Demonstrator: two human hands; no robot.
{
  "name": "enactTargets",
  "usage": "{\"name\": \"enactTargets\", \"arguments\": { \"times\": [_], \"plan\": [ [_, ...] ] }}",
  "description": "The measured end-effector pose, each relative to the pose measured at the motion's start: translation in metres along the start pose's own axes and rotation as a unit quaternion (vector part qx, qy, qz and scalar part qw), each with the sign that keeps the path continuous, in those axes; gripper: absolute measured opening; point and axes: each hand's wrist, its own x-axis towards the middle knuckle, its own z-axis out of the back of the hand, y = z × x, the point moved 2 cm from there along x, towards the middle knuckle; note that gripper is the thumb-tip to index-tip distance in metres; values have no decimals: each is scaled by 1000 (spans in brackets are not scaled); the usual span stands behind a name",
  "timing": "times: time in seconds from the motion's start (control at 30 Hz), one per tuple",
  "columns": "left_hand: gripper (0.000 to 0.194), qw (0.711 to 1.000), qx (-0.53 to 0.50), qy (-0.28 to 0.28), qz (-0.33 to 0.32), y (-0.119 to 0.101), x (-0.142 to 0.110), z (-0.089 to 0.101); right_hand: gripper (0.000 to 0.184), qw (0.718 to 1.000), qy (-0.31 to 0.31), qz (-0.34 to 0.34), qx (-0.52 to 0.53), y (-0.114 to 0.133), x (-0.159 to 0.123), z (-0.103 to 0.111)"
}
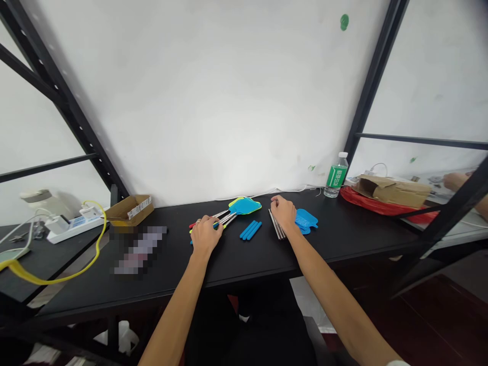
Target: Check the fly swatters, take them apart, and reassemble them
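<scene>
On the black table [160,274], my left hand [206,235] rests closed over the handle ends of a bunch of fly swatters [244,206] with blue and yellow heads and metal rods. My right hand [284,212] lies curled on a bundle of bare metal rods [276,226], its fingers bent over their far end. Just right of that hand lies a stack of blue swatter heads [307,221]. Between my hands lie three loose blue handle grips [250,230].
A green-labelled water bottle [336,175] stands at the back. A cardboard box [392,190] sits on a red bag to the right, with another person's hand [455,180] beyond. A small carton [129,209], power strip [76,223] and yellow cable [57,277] are left. Black rack struts frame both sides.
</scene>
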Motion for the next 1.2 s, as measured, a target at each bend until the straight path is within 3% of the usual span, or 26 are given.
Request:
{"name": "enactTargets", "arguments": {
  "times": [0.13,0.27,0.37,0.63,0.97,1.2],
  "plan": [
    [25,996,-32,-13,-88,-13,-1,2,26,997,39,-39,-59,-9,3,-3],
    [26,975,-88,64,-195,-32,-7,1,26,989,99,-41,-102,-11,2,-7],
    [26,964,-89,116,-224,-40,-11,0,26,985,117,-33,-124,-8,0,-10],
    [30,960,-68,161,-217,-45,-12,5,18,982,134,-30,-131,-4,-2,-14],
    [19,968,-82,159,-179,-42,-11,2,17,982,144,-43,-113,-4,-1,-15],
    [14,978,-97,126,-132,-36,-8,1,14,983,138,-34,-113,-5,-3,-15]
  ]
}}
